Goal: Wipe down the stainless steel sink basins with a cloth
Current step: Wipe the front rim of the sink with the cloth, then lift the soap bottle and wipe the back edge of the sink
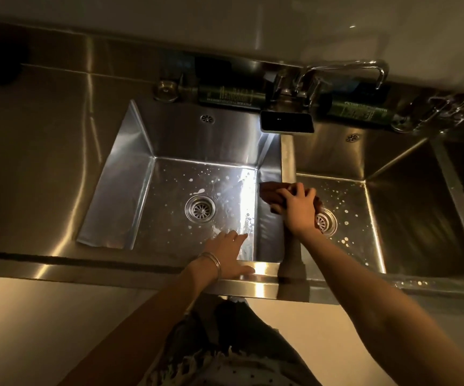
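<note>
Left hand (pixel 225 254): fingers straight, lightly spread, holding nothing, braced on the sink's front rim (pixel 264 270). Right hand (pixel 299 207): fingers splayed flat on the brown cloth (pixel 269 190), pressing it onto the divider (pixel 288 157) between the basins. White spots dot the floors of the left basin (pixel 130 168) and right basin (pixel 406 190). Risk: the cloth is pressed, not gripped, so it may slide off the narrow divider; the bracing palm could skid if the rim is wet.

Brown cloth (pixel 270 191) bunched, lying across divider (pixel 288 157) between basins, pressed flat under my right hand (pixel 299 204). Left basin (pixel 194 140): steel, brightly lit, floor speckled with white droplets, round drain (pixel 200 209) at centre. Right basin (pixel 409 207): darker, floor likewise spotted.
</note>
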Demonstrator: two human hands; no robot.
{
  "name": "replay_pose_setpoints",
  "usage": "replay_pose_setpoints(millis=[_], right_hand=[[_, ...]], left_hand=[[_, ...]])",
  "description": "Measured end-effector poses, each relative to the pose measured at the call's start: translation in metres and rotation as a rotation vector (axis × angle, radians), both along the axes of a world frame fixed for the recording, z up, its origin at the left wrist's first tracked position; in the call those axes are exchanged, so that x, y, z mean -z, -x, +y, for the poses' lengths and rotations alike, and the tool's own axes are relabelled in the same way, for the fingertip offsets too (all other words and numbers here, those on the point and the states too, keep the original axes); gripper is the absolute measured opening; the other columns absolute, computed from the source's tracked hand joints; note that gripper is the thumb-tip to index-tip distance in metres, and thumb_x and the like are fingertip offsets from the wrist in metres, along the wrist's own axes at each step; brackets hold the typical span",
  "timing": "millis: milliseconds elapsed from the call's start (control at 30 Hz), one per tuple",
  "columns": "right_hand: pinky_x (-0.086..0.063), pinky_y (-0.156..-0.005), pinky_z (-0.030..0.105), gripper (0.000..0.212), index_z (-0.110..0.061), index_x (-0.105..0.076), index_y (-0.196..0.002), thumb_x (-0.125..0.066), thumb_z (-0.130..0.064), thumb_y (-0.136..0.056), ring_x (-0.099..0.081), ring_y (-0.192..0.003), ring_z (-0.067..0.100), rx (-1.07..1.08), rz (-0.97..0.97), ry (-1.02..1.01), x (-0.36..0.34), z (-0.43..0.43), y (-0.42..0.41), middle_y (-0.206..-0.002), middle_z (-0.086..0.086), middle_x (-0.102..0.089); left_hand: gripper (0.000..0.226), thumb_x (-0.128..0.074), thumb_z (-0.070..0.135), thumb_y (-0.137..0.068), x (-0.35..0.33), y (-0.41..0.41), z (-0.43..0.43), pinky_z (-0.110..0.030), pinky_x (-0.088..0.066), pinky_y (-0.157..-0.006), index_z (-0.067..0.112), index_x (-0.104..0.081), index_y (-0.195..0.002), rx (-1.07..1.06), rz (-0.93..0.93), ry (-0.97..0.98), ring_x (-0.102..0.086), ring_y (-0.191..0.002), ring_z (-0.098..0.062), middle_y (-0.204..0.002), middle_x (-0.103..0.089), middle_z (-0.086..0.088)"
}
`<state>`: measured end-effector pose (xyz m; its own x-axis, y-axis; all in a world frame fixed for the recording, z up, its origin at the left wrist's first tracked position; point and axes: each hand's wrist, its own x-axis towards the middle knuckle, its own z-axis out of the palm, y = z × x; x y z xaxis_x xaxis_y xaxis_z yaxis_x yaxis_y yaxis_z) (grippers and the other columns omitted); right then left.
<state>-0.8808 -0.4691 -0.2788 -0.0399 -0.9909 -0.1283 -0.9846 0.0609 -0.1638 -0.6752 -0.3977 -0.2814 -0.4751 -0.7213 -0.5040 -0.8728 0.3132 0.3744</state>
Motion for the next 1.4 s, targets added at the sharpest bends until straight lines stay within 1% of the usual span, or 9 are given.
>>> replay_pose_setpoints(millis=[100,333,467,600,800,967,1167,1300,1400], right_hand=[[-0.036,-0.1,0.045,0.039,-0.024,-0.055,-0.128,-0.058,-0.037,-0.091,-0.031,-0.12,0.044,-0.023,-0.03,0.023,0.002,-0.029,0.004,-0.134,0.013,-0.04],[-0.035,-0.104,0.048,0.043,-0.02,-0.053,-0.131,-0.056,-0.038,-0.093,-0.026,-0.125,0.046,-0.073,-0.099,0.019,0.003,-0.086,0.015,-0.137,0.015,-0.038],[-0.035,-0.102,0.046,0.044,-0.02,-0.053,-0.131,-0.057,-0.04,-0.092,-0.028,-0.123,0.043,-0.117,-0.123,0.011,0.0,-0.121,0.023,-0.138,0.015,-0.037],[-0.031,-0.105,0.045,0.048,-0.021,-0.052,-0.132,-0.057,-0.043,-0.091,-0.027,-0.124,0.042,-0.149,-0.148,-0.031,-0.006,-0.141,0.029,-0.139,0.013,-0.036],[-0.029,-0.104,0.045,0.041,-0.02,-0.054,-0.129,-0.054,-0.04,-0.093,-0.029,-0.12,0.043,-0.204,-0.102,-0.005,-0.006,-0.086,0.026,-0.139,0.012,-0.038],[-0.032,-0.102,0.043,0.041,-0.024,-0.057,-0.126,-0.056,-0.043,-0.09,-0.031,-0.115,0.039,-0.271,-0.077,-0.079,-0.009,-0.047,0.026,-0.131,0.009,-0.044],[-0.03,-0.1,0.039,0.048,-0.021,-0.055,-0.13,-0.06,-0.043,-0.088,-0.034,-0.113,0.035,-0.123,-0.25,-0.075,-0.034,-0.072,-0.003,-0.125,0.01,-0.047],[-0.028,-0.099,0.034,0.047,-0.021,-0.057,-0.128,-0.063,-0.043,-0.087,-0.033,-0.114,0.033,-0.078,-0.278,-0.008,-0.046,-0.094,-0.037,-0.127,0.01,-0.048],[-0.024,-0.094,0.031,0.045,-0.022,-0.06,-0.124,-0.065,-0.043,-0.085,-0.034,-0.112,0.032,-0.084,-0.242,0.026,-0.052,-0.108,-0.06,-0.123,0.009,-0.05]], left_hand=[[0.094,-0.055,0.067,-0.078,0.005,0.008,-0.003,-0.046,-0.026,-0.111,0.023,-0.013,-0.149,-0.055,-0.024,-0.031,-0.024,-0.139,-0.029,-0.154,-0.022,-0.006],[0.092,-0.056,0.068,-0.076,0.014,0.046,-0.022,-0.042,-0.026,-0.108,0.021,-0.02,-0.147,-0.203,0.003,0.026,-0.035,-0.13,-0.029,-0.144,-0.037,-0.007],[0.091,-0.049,0.073,-0.077,0.015,0.065,-0.039,-0.045,-0.036,-0.102,0.024,-0.019,-0.148,-0.193,-0.024,0.112,-0.039,-0.128,-0.029,-0.144,-0.038,-0.007],[0.084,-0.051,0.067,-0.079,0.011,0.072,-0.052,-0.041,-0.041,-0.094,0.031,-0.019,-0.148,-0.167,0.007,0.198,-0.045,-0.117,-0.027,-0.134,-0.046,-0.007],[0.076,-0.053,0.058,-0.084,0.001,0.048,-0.09,-0.042,-0.038,-0.102,0.033,-0.018,-0.147,-0.272,-0.12,0.249,-0.039,-0.127,-0.029,-0.143,-0.039,-0.006],[0.072,-0.053,0.049,-0.089,-0.013,0.017,-0.132,-0.044,-0.023,-0.114,0.027,-0.017,-0.148,-0.346,-0.095,0.237,-0.024,-0.139,-0.032,-0.153,-0.024,-0.008],[0.062,-0.057,0.035,-0.089,-0.034,-0.018,-0.19,-0.038,-0.034,-0.107,0.025,-0.03,-0.144,-0.296,-0.131,0.431,-0.032,-0.13,-0.028,-0.145,-0.032,-0.007],[0.063,-0.06,0.026,-0.088,-0.039,-0.04,-0.236,-0.04,-0.034,-0.105,0.022,-0.032,-0.144,-0.264,-0.114,0.503,-0.032,-0.132,-0.027,-0.147,-0.032,-0.007],[0.063,-0.062,0.025,-0.088,-0.041,-0.058,-0.279,-0.04,-0.034,-0.106,0.019,-0.033,-0.144,-0.214,-0.098,0.568,-0.031,-0.134,-0.027,-0.148,-0.031,-0.008]])
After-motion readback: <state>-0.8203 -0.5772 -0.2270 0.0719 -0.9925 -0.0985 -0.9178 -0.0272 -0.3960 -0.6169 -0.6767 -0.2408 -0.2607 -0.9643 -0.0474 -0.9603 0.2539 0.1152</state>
